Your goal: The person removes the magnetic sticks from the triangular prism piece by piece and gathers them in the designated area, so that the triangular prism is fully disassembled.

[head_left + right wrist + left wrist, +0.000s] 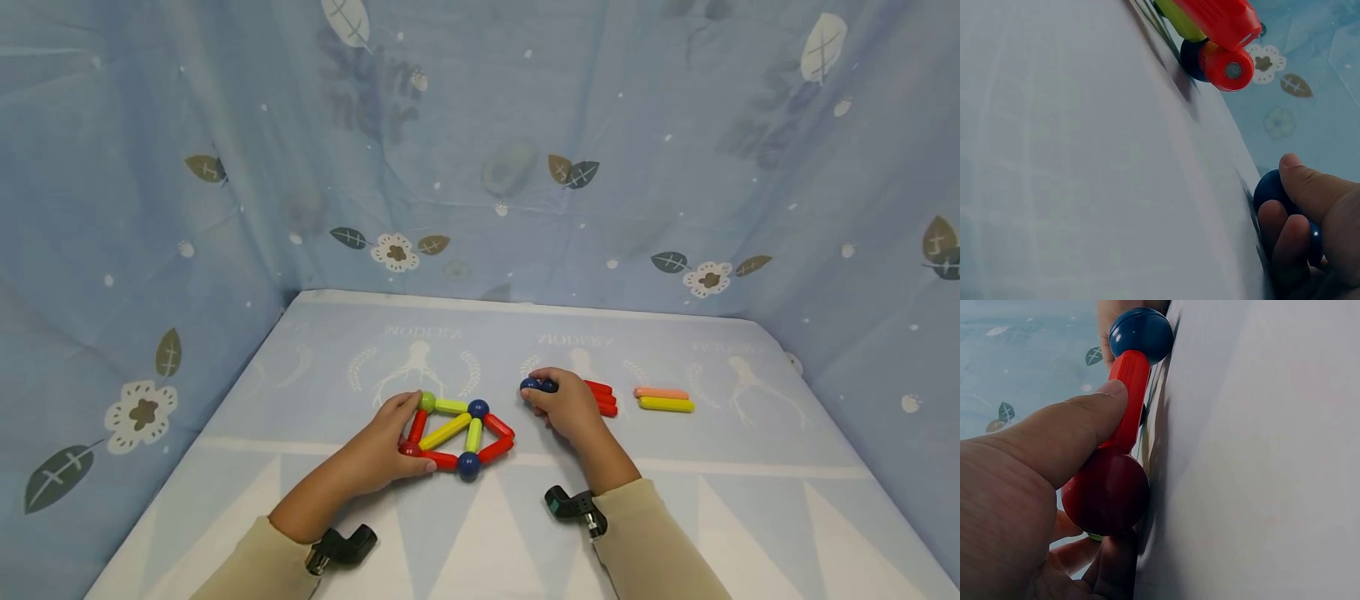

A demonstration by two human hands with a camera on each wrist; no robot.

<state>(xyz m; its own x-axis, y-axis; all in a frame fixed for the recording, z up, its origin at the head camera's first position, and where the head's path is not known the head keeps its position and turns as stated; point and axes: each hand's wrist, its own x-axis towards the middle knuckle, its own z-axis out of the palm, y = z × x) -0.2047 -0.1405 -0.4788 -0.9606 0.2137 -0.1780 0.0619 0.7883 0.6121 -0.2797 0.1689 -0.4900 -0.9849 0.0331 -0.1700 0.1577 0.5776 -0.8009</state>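
A flat frame of magnetic rods and balls lies on the table, with a yellow rod [446, 432], lime rods, red rods, a green ball [427, 402], a dark red ball [1107, 492] and two blue balls. My left hand [377, 450] grips its left side. In the left wrist view, the thumb presses a red rod [1129, 419] between the dark red ball and a blue ball [1141, 335]. To the right of the frame, my right hand [566, 408] pinches a blue ball [529, 386]. A second blue ball [549, 387] sits against it, partly covered by the fingers.
Several red rods [604, 400] lie just right of my right hand, partly hidden by it. Farther right, an orange rod [661, 392] lies beside a yellow rod [666, 405]. A patterned blue curtain [480, 208] hangs behind and at both sides of the table [750, 517].
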